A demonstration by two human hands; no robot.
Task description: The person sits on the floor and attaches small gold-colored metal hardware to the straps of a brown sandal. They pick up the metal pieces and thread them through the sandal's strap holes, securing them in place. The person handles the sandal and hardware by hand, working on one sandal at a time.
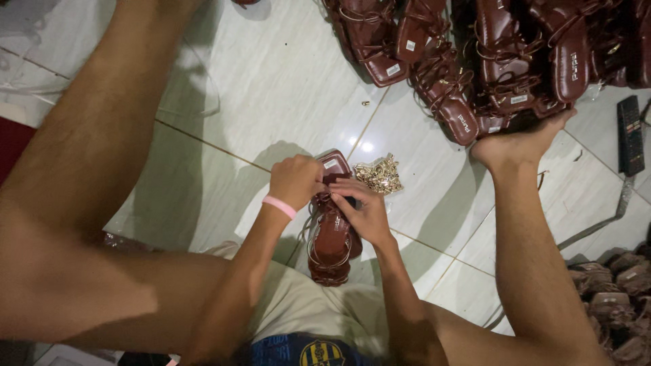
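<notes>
I sit on a tiled floor with my legs spread. Both hands work on one dark red strappy sandal [332, 237] that lies between my legs, toe end pointing away. My left hand [296, 179], with a pink band on its wrist, grips the sandal's front straps. My right hand [364, 209] pinches the straps at the middle of the sandal. A small heap of gold-coloured metal ornaments [380, 175] lies on the floor just right of the sandal's toe.
A big pile of matching dark red sandals [488, 54] fills the top right, with my right foot [522, 142] against it. More sandals [614, 291] lie at the right edge. A black remote control [630, 134] rests on the pale floor tiles [271, 88] at far right.
</notes>
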